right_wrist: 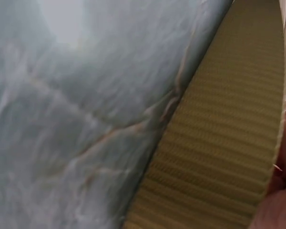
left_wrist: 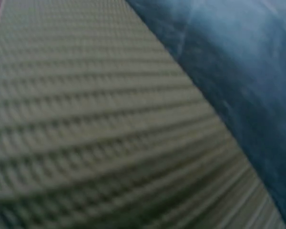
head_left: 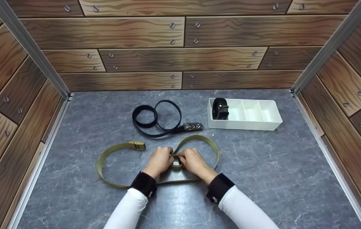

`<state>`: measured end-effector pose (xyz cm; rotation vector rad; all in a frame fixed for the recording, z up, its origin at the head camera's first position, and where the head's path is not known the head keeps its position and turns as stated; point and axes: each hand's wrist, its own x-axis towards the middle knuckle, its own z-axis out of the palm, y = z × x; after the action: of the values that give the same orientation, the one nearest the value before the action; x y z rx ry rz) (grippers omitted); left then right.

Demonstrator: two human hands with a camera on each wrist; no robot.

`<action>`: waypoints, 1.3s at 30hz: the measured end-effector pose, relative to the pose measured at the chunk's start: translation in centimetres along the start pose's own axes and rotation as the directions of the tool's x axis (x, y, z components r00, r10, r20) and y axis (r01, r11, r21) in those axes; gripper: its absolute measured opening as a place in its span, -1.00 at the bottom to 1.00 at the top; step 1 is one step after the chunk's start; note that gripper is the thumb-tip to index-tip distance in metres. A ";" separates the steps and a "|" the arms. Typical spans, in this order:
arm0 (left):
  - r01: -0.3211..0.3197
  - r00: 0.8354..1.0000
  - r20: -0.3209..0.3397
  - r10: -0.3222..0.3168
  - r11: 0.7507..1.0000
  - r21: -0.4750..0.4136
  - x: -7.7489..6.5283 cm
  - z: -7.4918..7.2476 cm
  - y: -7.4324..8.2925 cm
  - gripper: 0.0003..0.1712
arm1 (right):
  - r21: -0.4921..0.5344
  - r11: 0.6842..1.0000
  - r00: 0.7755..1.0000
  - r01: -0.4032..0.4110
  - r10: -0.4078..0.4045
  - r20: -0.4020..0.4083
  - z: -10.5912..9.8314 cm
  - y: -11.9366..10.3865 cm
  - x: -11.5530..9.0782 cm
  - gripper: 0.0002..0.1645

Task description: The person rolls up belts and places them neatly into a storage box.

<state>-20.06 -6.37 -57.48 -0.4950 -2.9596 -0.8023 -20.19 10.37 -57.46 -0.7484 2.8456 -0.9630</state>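
An olive webbing belt point(head_left: 102, 159) lies on its edge in wide curves across the grey surface, its buckle end at the left. Near the front middle, one end of it forms a small coil. My left hand point(head_left: 160, 160) pinches that coil from the left, and my right hand point(head_left: 195, 162) pinches it from the right. Ribbed olive belt point(left_wrist: 100, 109) fills most of the left wrist view. In the right wrist view the belt point(right_wrist: 214, 138) runs along the right side, with part of the fingers point(right_wrist: 281, 200) at the edge.
Behind the hands lies a dark belt point(head_left: 155, 135), loosely looped, with an ornate metal buckle point(head_left: 193, 126). A white divided tray point(head_left: 241, 125) stands at the back right; a rolled black belt point(head_left: 220, 109) sits in its left compartment. Wood-patterned walls point(head_left: 142, 58) enclose the back and sides.
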 end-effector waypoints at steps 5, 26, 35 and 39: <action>0.019 0.998 -0.068 -0.016 0.999 0.042 0.0 0.3 0.1 -0.83 | 0.129 0.984 0.992 -0.123 0.126 -0.012 0.1 -0.4 -0.1 -0.85; -0.054 0.996 -0.061 0.066 0.983 0.175 0.4 0.1 0.8 -0.89 | 0.251 0.923 0.956 -0.293 0.288 0.054 -0.3 -1.2 -0.3 -0.86; -0.066 0.994 -0.066 0.082 0.975 0.214 0.5 -0.1 1.1 -0.88 | 0.172 0.962 0.977 -0.211 0.213 0.005 -0.2 -1.0 0.1 -0.81; -0.073 0.993 -0.078 0.093 0.970 0.230 0.6 0.0 1.0 -0.87 | 0.164 0.954 0.967 -0.251 0.253 0.006 -0.1 -1.2 -0.1 -0.88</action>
<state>-20.26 -5.33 -56.94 -0.5488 -2.8769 -0.4568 -19.58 9.61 -56.67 -0.3524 2.7411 -1.1449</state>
